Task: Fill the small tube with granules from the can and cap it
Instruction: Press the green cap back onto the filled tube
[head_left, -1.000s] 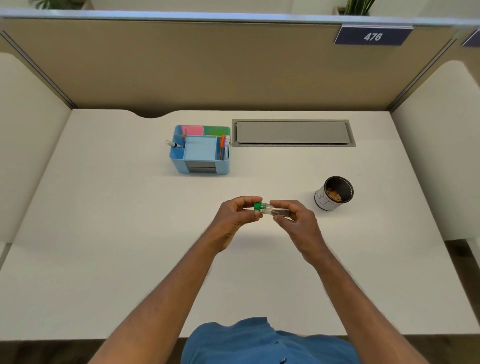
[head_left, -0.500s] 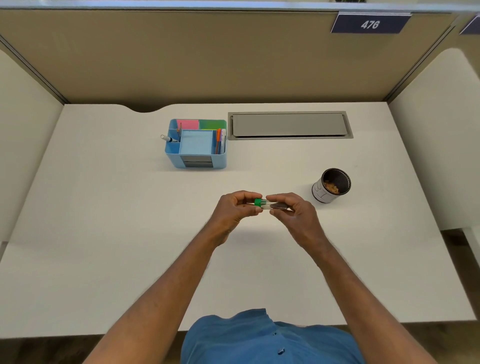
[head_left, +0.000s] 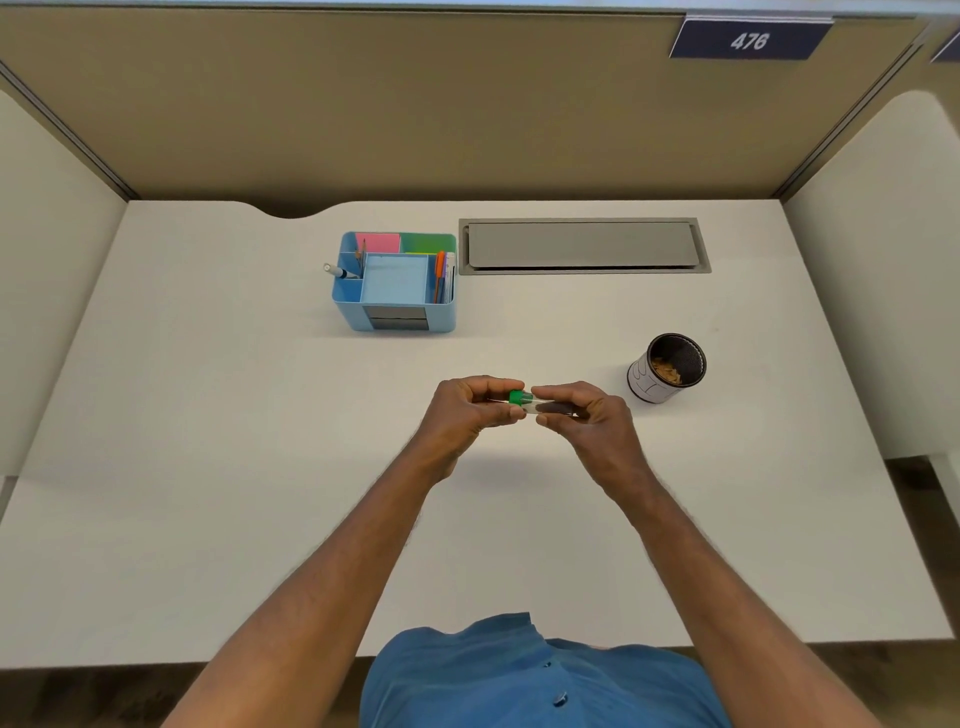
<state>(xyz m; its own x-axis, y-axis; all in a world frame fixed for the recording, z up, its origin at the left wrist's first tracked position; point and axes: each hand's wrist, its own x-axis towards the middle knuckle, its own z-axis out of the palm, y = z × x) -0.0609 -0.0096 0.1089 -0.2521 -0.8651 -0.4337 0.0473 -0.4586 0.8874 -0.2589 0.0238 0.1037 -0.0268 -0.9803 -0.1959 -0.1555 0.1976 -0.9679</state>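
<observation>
Blue shirt fabric fills the near edge, and two bare forearms reach from it over a white table (head_left: 208, 467), meeting above its middle. Between them a small tube (head_left: 550, 409) lies level, clear of the table. The right hand (head_left: 587, 426) pinches the tube's body between thumb and fingers, wrist bent inward. The left hand (head_left: 467, 410) pinches the green cap (head_left: 517, 397) at the tube's left end, fingertips curled around it as if to twist. Whether the cap is going on or coming off cannot be told. Dark contents seem to show inside the tube, though it is too small to be sure. Farther right stands the can (head_left: 667, 369), open and upright, tan granules (head_left: 667, 370) visible within, well apart from both hands. Farther still sit a blue organiser (head_left: 395, 312) of pens and notes, then a grey cable hatch (head_left: 582, 245).
</observation>
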